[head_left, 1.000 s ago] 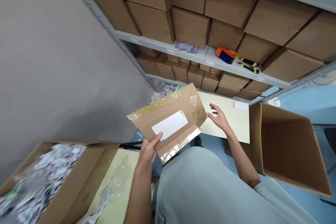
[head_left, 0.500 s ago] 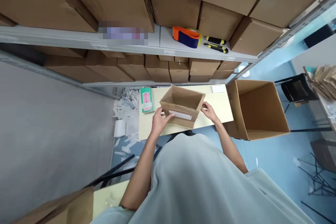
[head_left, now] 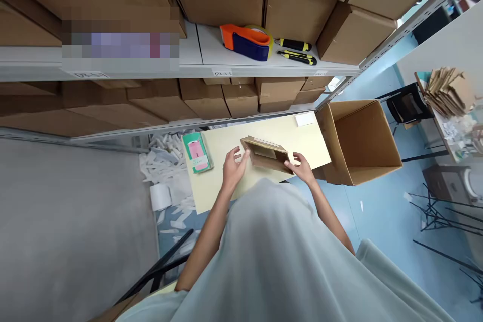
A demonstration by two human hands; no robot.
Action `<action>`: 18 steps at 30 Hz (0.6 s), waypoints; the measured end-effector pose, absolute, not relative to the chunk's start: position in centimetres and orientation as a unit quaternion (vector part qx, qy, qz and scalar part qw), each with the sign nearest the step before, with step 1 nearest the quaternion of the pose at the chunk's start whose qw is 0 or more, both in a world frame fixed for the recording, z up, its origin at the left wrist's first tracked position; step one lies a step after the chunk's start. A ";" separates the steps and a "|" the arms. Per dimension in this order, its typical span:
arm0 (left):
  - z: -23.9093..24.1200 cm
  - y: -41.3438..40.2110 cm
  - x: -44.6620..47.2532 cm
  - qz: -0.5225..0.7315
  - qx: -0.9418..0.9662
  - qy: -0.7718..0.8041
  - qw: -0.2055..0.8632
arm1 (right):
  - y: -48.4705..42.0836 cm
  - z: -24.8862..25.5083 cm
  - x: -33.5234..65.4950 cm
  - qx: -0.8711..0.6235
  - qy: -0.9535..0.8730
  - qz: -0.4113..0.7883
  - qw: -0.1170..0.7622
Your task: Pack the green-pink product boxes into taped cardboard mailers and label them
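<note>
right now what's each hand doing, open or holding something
Left hand: open, thumb by the small cardboard box at its left end; contact unclear.
Right hand: holding the box's right end.

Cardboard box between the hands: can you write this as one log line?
cardboard box: open, interior showing; left hand: at its left end; right hand: at its right end; green-and-pink box: on cream table

Cream tbl (head_left: 271, 130): green pkt (head_left: 197, 152), wht slip (head_left: 305, 119), prob. paper.
</note>
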State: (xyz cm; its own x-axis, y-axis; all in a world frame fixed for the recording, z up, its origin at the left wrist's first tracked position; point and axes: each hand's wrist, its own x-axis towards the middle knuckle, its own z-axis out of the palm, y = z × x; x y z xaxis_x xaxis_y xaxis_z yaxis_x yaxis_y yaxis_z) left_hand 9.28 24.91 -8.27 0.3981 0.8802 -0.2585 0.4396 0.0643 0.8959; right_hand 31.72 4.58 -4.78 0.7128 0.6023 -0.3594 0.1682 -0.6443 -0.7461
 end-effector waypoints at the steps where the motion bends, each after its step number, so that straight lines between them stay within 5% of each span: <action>1: -7.7 25.1 9.8 0.186 0.678 0.496 0.510 | 4.2 -4.5 31.8 -0.864 -0.246 0.305 0.317; 5: -6.3 25.5 12.0 0.103 0.749 0.472 0.453 | 4.7 -3.9 32.5 -0.881 -0.320 0.297 0.181; 18: -3.1 23.1 11.9 0.065 0.790 0.514 0.328 | 13.1 -1.9 37.4 -0.855 -0.447 0.255 0.060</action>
State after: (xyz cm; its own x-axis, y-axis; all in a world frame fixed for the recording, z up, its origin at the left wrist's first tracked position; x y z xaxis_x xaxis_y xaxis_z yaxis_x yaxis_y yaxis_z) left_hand 11.93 23.09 -3.08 0.4626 0.8550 -0.2346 0.7697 -0.2559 0.5849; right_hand 37.36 13.07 -1.95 0.4704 0.7950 -0.3829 0.7338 -0.5934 -0.3307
